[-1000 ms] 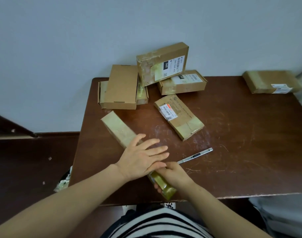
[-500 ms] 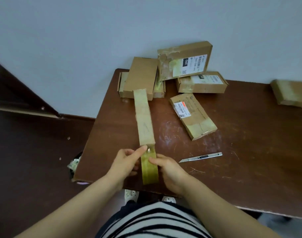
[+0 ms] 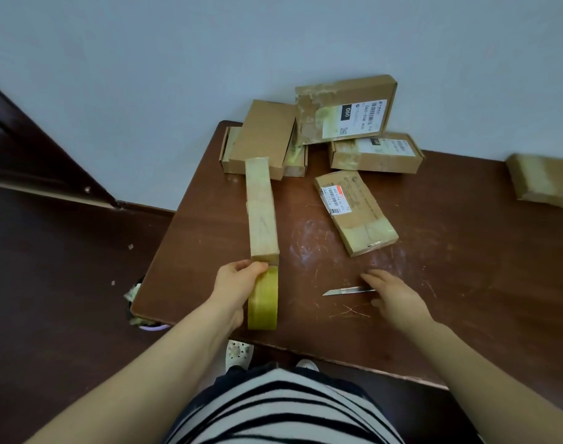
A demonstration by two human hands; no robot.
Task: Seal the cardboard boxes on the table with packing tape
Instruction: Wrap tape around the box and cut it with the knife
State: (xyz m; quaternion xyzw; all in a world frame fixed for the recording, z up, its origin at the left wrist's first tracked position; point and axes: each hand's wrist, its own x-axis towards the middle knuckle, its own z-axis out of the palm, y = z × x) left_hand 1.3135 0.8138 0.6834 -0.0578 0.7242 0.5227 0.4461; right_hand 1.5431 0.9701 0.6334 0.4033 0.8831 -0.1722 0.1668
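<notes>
Scuffed brown counter pushed up against a plain pale wall, with a pile of cardboard boxes at the back. The one being worked on is the long box, which lies lengthwise toward the person, and its near end is just beyond the tape roll. Its top already looks taped over.

The left hand has its fingers wrapped round the side of the roll and holds it on edge close to the near rim of the counter. Looks to me like a short bit of tape still joins the roll to the box end, but it's hard to be sure. The right hand is over the handle end of the utility knife, fingers loose and spread, not closed on it yet as far as I can tell.

Stuff I'd worry about:
- the blade is out and points toward the tape hand, so a cut next to the roll passes right by those fingers
- nothing pins the box, it's narrow and probably light, so a tug on the tape could drag or roll it
- slack tape means a ragged cut, or it folds back and sticks to itself
- the roll is near the edge, so if the grip slips it goes on the floor
</notes>
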